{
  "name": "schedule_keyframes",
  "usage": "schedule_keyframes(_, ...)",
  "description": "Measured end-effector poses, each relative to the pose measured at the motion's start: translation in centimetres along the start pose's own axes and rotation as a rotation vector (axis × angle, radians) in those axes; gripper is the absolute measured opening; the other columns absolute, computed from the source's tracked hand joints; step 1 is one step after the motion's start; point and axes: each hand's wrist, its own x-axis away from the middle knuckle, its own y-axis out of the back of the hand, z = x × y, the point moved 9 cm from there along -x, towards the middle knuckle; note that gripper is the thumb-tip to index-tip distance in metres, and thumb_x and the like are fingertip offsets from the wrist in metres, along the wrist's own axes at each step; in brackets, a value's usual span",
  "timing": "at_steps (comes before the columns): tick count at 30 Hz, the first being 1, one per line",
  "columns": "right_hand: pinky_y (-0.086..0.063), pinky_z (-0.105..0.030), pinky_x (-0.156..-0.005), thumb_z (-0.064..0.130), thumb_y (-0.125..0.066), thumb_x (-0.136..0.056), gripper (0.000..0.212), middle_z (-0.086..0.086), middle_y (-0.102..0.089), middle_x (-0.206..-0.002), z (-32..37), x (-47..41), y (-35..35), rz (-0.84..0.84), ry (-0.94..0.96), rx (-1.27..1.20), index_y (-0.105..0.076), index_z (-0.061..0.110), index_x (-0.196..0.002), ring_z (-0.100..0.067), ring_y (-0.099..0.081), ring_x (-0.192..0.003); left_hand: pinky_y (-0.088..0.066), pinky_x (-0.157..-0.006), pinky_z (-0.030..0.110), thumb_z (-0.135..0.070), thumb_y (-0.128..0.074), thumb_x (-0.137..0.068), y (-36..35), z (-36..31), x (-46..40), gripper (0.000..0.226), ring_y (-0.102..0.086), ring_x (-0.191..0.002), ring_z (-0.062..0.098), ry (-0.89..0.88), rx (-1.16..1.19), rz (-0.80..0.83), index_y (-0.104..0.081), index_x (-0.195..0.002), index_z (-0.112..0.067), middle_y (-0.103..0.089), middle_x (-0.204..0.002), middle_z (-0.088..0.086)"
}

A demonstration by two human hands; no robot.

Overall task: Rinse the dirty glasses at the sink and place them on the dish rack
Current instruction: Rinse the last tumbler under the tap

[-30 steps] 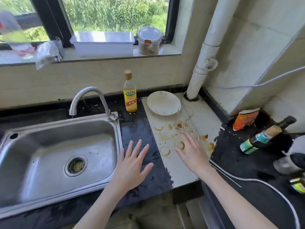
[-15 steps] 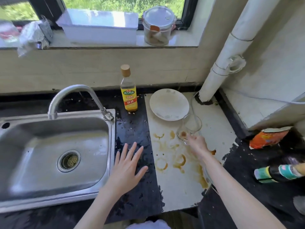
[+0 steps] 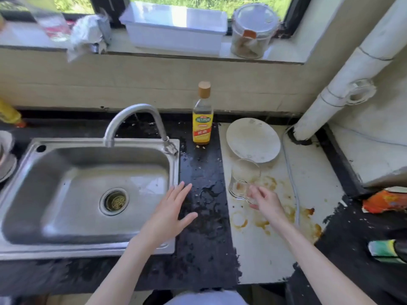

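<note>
A kitchen bench (image 3: 204, 194) runs under a sunlit window, dark and wet in the middle, with a pale, brown-stained board (image 3: 264, 256) on its right part. At the far left edge some stacked dishes (image 3: 5, 159) just show; I cannot tell whether a rack is among them. Next comes the steel sink (image 3: 72, 190), its basin holding nothing but the drain, with the tap (image 3: 132, 119) arching over its back rim.

My left hand (image 3: 169, 214) hovers over the sink's right rim, fingers straight and spread, holding nothing. Behind it, against the wall, stands an oil bottle (image 3: 202, 115).

Right of the dark strip, the glass (image 3: 243, 178) sits on the board, tilted, its mouth leaning away from me toward the plate (image 3: 253, 139) just behind it. My right hand (image 3: 264, 200) is at its base on the near right side, fingers curling in against the glass. It looks like contact, though a firm grip is not yet plain. So the glass lies just ahead and left of my right hand, and the right hand is far nearer it than the left.

The sink is to the left, across the wet strip, and I judge that path open, with only my left hand in the way. The plate crowds the glass from behind and a white cord (image 3: 290, 172) runs down the board on the right, so lifting up and leftward seems the cleanest way out.
</note>
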Motion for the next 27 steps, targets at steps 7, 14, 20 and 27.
schedule_keyframes(7, -0.056, -0.032, -0.078, 0.018, -0.046, -0.098, 0.019, -0.009, -0.064, -0.098, 3.4, 5.0, -13.9, 0.292, 0.000, -0.006, -0.062, 0.008, -0.096, -0.025, -0.061, -0.109, -0.019, -0.114, 0.028, -0.039, -0.061, -0.086, 5.3, 7.9, 3.5, 0.079, -0.022, -0.140, 0.010, 0.042, 0.196, -0.045, -0.015, -0.148, -0.022, -0.022, -0.154, -0.004)
schedule_keyframes(14, -0.056, -0.032, -0.085, 0.023, -0.047, -0.098, 0.024, -0.007, -0.068, -0.109, 6.2, 9.4, -25.2, 0.578, 0.021, 0.069, -0.065, 0.009, -0.108, -0.011, -0.064, -0.102, -0.030, -0.106, 0.024, -0.050, -0.074, -0.063, 7.8, 13.2, 5.9, 0.100, -0.033, -0.133, 0.009, 0.060, 0.504, -0.048, -0.020, -0.143, -0.026, -0.032, -0.145, -0.009)
schedule_keyframes(20, -0.056, -0.028, -0.082, 0.022, -0.047, -0.098, 0.020, -0.003, -0.067, -0.109, 7.7, 9.4, -29.3, 0.634, 0.059, 0.065, -0.064, 0.014, -0.103, -0.009, -0.064, -0.102, -0.043, -0.091, 0.019, -0.050, -0.081, -0.052, 9.6, 16.6, 6.4, 0.089, -0.051, -0.115, 0.011, 0.037, 0.682, -0.222, -0.034, -0.125, -0.029, -0.049, -0.121, -0.011)
schedule_keyframes(27, -0.052, -0.028, -0.084, 0.030, -0.049, -0.096, 0.028, -0.003, -0.067, -0.108, 9.1, 4.8, -30.2, 0.557, 0.075, 0.233, -0.064, 0.011, -0.110, -0.014, -0.062, -0.104, -0.047, -0.091, 0.032, -0.046, -0.084, -0.051, 10.3, 19.7, 3.3, 0.082, -0.054, -0.110, 0.012, 0.087, 0.721, -0.320, -0.038, -0.117, -0.032, -0.056, -0.113, -0.010)
